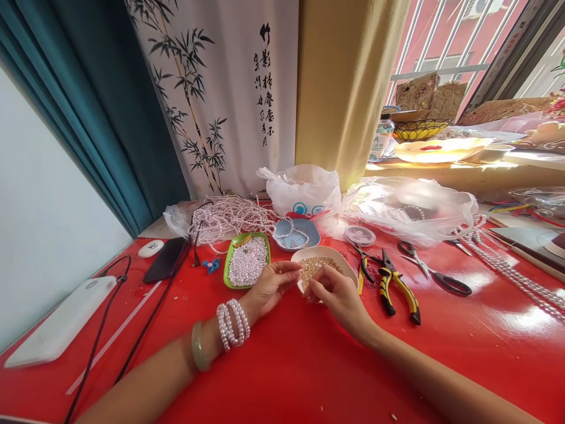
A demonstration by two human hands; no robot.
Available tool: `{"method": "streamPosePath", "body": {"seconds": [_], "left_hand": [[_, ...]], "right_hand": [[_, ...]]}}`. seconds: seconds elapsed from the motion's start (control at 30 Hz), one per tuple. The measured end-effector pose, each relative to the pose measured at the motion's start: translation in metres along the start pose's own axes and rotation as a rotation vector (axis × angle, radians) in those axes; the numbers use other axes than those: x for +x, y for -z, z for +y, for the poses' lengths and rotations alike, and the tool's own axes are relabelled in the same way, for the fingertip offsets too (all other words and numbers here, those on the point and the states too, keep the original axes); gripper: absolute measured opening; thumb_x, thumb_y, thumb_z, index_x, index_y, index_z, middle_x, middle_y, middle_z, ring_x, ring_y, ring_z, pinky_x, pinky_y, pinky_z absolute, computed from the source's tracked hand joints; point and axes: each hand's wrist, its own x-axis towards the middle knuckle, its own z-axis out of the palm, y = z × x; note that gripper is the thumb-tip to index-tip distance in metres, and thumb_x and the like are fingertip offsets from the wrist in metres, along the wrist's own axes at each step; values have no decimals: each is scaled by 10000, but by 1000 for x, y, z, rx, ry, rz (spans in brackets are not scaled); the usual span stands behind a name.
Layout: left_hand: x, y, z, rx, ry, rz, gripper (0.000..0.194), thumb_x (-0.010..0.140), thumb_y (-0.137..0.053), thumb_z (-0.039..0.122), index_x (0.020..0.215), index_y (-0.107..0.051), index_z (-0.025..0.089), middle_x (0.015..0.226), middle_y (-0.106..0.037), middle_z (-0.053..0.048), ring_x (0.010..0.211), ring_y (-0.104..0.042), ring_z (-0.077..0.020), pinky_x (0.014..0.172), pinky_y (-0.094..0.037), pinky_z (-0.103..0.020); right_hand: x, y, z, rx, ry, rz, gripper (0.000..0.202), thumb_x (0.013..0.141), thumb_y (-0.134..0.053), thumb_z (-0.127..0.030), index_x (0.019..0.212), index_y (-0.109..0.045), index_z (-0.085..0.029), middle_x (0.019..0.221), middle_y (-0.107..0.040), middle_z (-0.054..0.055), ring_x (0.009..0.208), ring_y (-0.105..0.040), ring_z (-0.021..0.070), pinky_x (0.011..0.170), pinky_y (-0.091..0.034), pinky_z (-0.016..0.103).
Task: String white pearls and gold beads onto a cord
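My left hand (274, 287) is closed in a pinch at the near left rim of a white dish (349, 272). What its fingertips hold is too small to make out. Opposite it, my right hand (338, 297) is also pinched, over the near side of the same dish; its fingertips are partly hidden. Gold beads (320, 264) lie in the dish. Just left stands a green dish (227, 272) full of pearly white beads (248, 262). Around my left wrist are strands of pearl beads (233, 325) and a pale green bangle (200, 346).
Behind lie a blue dish (304, 229), heaped pearl strands (233, 215) and plastic bags (304, 185). To the right are yellow-black pliers (397, 288), scissors (435, 274) and more pearl strands (512, 268). A phone (165, 260), white power bank (62, 321) and cables (152, 324) occupy the left.
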Motion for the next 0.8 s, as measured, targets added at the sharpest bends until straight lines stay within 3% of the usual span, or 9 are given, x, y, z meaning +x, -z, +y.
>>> {"method": "streamPosePath", "body": {"seconds": [0.17, 0.3, 0.43, 0.8], "left_hand": [[-1, -1, 0, 238, -121, -18, 134, 541, -700, 115, 670, -667, 131, 683, -627, -19, 654, -532, -79, 645, -406, -188], [-4, -3, 1, 419, -205, -93, 141, 591, -678, 177, 723, -664, 132, 716, -624, -31, 694, -533, -105, 676, -403, -219], [-5, -4, 3, 424, -247, -71, 236, 590, -684, 205, 813, -632, 146, 747, -605, -16, 725, -531, -109, 701, -400, -232], [-8, -5, 7, 555, -337, -72, 136, 648, -626, 264, 695, -610, 138, 683, -577, -10, 664, -509, -113, 681, -394, -250]], "right_hand": [[0, 0, -1, 33, -10, -12, 94, 708, -460, -178, 616, -446, -190, 564, -609, -14, 503, -559, 106, 485, -423, 210], [1, 1, 1, 50, -42, -36, 133, 750, -476, -286, 663, -468, -187, 605, -619, -4, 527, -568, 107, 503, -438, 216], [2, 2, 1, 111, -88, -75, 214, 753, -494, -384, 689, -487, -180, 644, -619, 11, 563, -575, 110, 558, -470, 240], [6, 5, 1, 203, -99, -171, 226, 751, -514, -399, 750, -496, -174, 696, -607, 11, 596, -577, 104, 587, -463, 242]]}}
